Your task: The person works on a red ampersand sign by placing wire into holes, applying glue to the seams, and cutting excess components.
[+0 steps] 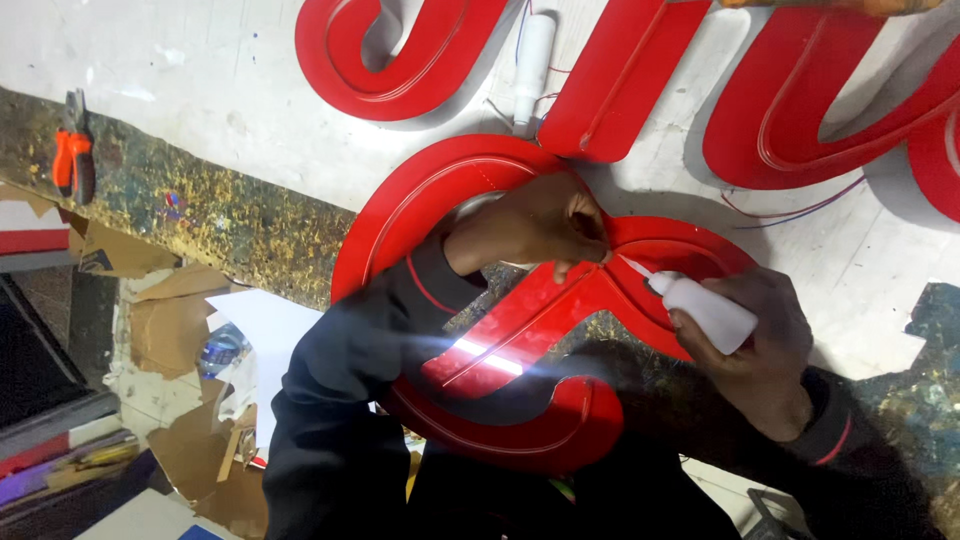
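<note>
A glossy red plastic sign letter with curved strokes and thin raised white lines (520,330) lies flat at the near edge of the bench (200,90), partly overhanging it above the person's lap. The right hand (760,350) is wrapped around a small white squeeze bottle with a pointed nozzle (705,308), the tip aimed at the spot where the letter's strokes meet. What the bottle holds cannot be seen through its white wall. The left hand (535,222) presses down on the letter just beside that nozzle tip, fingers curled onto the red face with nothing gripped inside them.

Further back on the bench's pale top lie more red letters of the same kind: a curved one (400,60) and a straight-sided one (620,80), both cut off by the far edge of the view, and a larger looping one (830,110) toward the far right corner. A white tube (532,65) rests between them, with thin red and blue wires (790,212) trailing near it. Orange-handled pliers (74,150) sit at the bench's left end. Below the worn, speckled bench edge, torn brown cardboard scraps (165,330) and white paper litter the floor. The lower part of the letter is hidden behind the person's dark sleeves.
</note>
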